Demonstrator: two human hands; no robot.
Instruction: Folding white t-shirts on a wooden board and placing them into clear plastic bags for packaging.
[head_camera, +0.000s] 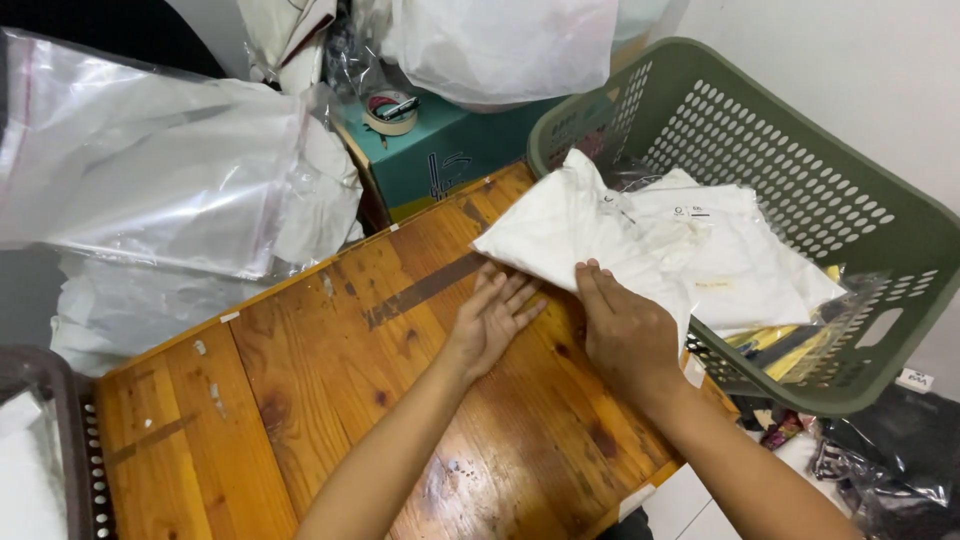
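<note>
Bright even indoor light, glare on wooden table (480, 470), soft shadows, sharp focus, slight edge distortion

A worn wooden table (300, 400) filled the middle of the view, its varnish stained and marked by a dark strip of old tape residue. Behind it stood a teal cardboard box (440, 150) with a roll of tape (390, 112) on top. Large clear plastic bags (150, 160) were heaped at the left (some looked crumpled). A plain white wall (850, 70) rose at the right, and pale floor tiles (690, 505) showed below the table edge. The light was soft and even.
</note>
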